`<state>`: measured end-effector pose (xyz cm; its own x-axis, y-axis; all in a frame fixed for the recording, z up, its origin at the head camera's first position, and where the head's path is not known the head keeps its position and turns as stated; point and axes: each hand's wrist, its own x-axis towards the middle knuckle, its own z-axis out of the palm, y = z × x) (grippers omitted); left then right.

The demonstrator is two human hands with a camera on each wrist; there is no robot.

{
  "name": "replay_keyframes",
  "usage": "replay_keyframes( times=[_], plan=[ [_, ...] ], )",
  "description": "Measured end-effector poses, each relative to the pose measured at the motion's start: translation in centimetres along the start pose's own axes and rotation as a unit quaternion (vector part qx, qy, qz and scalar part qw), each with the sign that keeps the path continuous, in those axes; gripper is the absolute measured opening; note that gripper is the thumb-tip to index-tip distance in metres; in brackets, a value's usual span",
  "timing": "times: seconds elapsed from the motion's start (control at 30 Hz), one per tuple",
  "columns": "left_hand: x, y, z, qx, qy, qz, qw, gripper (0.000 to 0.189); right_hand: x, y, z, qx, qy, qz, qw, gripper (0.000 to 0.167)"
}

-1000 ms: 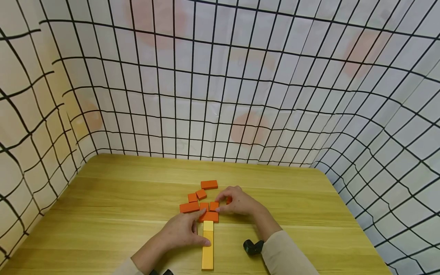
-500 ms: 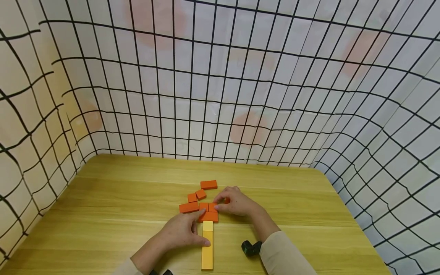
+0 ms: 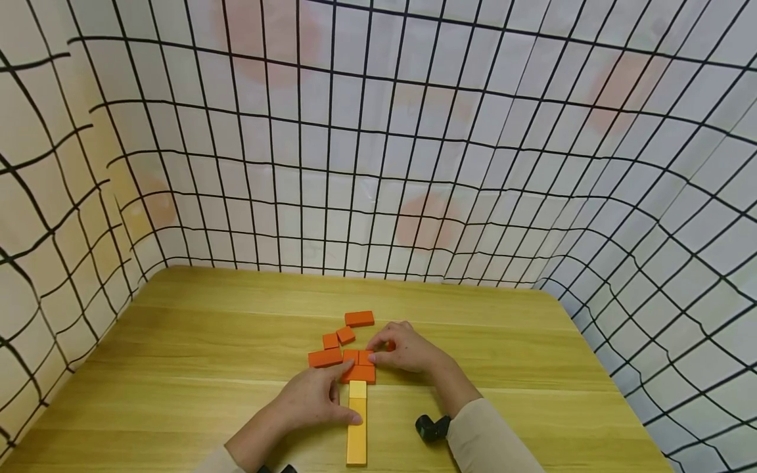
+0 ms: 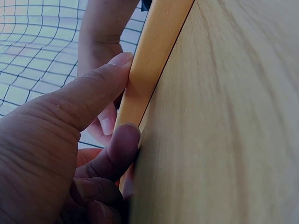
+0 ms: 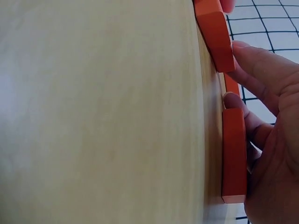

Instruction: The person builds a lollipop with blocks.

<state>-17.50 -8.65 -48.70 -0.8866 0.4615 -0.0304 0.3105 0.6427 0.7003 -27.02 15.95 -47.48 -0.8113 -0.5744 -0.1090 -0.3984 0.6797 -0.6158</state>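
On the wooden table lies a column of a long yellow block (image 3: 357, 443) and a short pale yellow block (image 3: 357, 389). An orange block (image 3: 361, 376) lies crosswise at its far end, with two small orange blocks side by side behind it. My left hand (image 3: 313, 397) rests its thumb on the long yellow block; its index fingertip touches the left small orange block (image 3: 350, 354). With thumb and index finger, my right hand (image 3: 408, 348) pinches the right small orange block (image 5: 216, 39). Another orange block (image 5: 234, 156) stands beside the right palm, mostly hidden in the head view.
Left of the joined blocks lies a longer orange block (image 3: 325, 358). Two small orange blocks, one of them turned (image 3: 345, 335), and a further long orange block (image 3: 359, 318) lie behind. Black wire mesh (image 3: 378, 217) with white sheeting encloses the table's back and sides.
My right hand has slid slightly left, bringing the right small orange block up against the left one, and the gap between them has closed. The left hand keeps its place.
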Motion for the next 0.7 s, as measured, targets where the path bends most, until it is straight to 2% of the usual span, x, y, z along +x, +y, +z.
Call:
replay_keyframes(
  times=[0.13, 0.27, 0.4, 0.53, 0.7],
  plan=[
    [0.0, -0.1, 0.0, -0.002, 0.003, 0.003, 1.0000, 0.102, 0.0, -0.1, 0.0, 0.030, 0.016, 0.014, 0.9993, 0.018],
    [0.0, -0.1, 0.1, -0.007, 0.004, 0.003, 1.0000, 0.102, -0.2, -0.1, -0.2, 0.072, 0.051, 0.044, 0.9951, 0.020],
    [0.0, 0.0, 0.1, -0.013, 0.002, -0.002, 0.9999, 0.103, -0.4, 0.1, -0.8, 0.071, 0.082, 0.076, 0.9912, 0.016],
    [0.0, 0.0, 0.1, -0.015, 0.002, -0.006, 0.9999, 0.103, -0.8, 0.5, -1.9, 0.056, 0.075, 0.098, 0.9908, 0.015],
    [0.0, -0.1, 0.1, -0.010, 0.003, -0.005, 0.9999, 0.102, -1.6, 1.5, -3.3, 0.057, 0.034, 0.118, 0.9908, 0.021]
  ],
)
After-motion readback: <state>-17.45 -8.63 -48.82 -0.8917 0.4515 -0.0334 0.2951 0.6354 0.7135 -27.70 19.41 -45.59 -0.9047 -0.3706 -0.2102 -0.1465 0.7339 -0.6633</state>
